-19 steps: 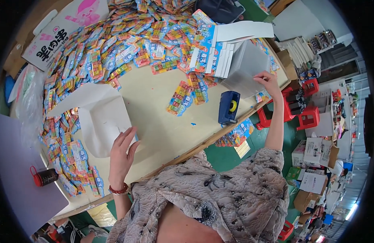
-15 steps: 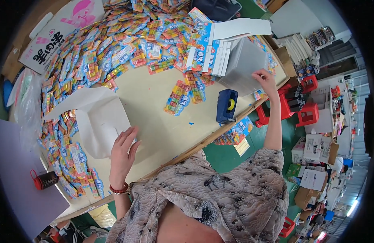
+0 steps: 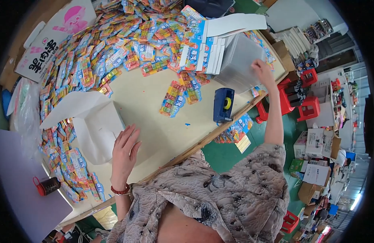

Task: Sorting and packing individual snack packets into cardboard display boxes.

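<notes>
My left hand point(image 3: 125, 150) rests against the near right edge of a white open carton point(image 3: 100, 135), its fingers stretched out and the thumb apart. The carton's long white flap is folded out to the left, and its inside faces up. On the right, my right hand point(image 3: 263, 73) is at the edge of a stack of clear plastic sheets point(image 3: 241, 65). Its fingers are curled and pinched at the outer edge; how many sheets they hold cannot be made out. Flat printed blue-and-white cartons point(image 3: 199, 50) lie beside the plastic stack.
Colourful candy packs point(image 3: 114, 56) are heaped over the table's far and left sides. Two loose packs point(image 3: 171, 99) lie mid-table. A blue tape dispenser point(image 3: 223, 106) stands by the wooden table edge point(image 3: 195, 152). Red stools point(image 3: 308, 108) stand on the floor at right.
My right hand has shifted slightly up and left along the plastic stack, its fingers more curled. My left hand stays by the white carton. The whole view has shifted slightly.
</notes>
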### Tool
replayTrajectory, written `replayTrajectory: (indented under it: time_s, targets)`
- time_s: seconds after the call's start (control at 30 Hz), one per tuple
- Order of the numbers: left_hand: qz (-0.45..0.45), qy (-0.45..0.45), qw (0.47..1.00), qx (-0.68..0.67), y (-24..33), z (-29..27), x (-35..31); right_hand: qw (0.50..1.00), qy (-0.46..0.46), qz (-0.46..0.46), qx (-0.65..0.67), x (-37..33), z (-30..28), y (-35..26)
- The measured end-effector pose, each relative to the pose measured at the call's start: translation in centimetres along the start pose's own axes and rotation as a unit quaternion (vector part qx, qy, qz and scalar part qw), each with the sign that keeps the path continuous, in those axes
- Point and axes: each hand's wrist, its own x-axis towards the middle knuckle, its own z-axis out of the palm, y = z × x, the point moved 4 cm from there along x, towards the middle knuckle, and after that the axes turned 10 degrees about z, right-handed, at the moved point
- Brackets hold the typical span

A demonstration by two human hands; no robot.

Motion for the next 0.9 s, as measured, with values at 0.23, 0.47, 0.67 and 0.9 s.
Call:
replayTrajectory:
  time_s: [0.23, 0.47, 0.67, 0.9]
  targets:
    - [-0.017, 0.000, 1.000, 0.006, -0.3, 0.6, 0.0, 0.932, -0.299, 0.172, 0.109, 1.7, -0.2, 0.6]
    - [0.025, -0.014, 0.999, 0.037, 0.1, 0.9, 0.9, 0.912, -0.333, 0.175, 0.165, 2.3, 0.1, 1.2]
    - [0.005, 0.004, 0.998, 0.054, 0.0, 0.4, 1.7, 0.944, -0.279, 0.137, 0.115, 1.2, -0.4, 0.3]
    - [0.010, -0.010, 0.999, 0.031, 0.0, 1.2, 1.9, 0.922, -0.333, 0.143, 0.139, 1.5, -0.4, 1.1]
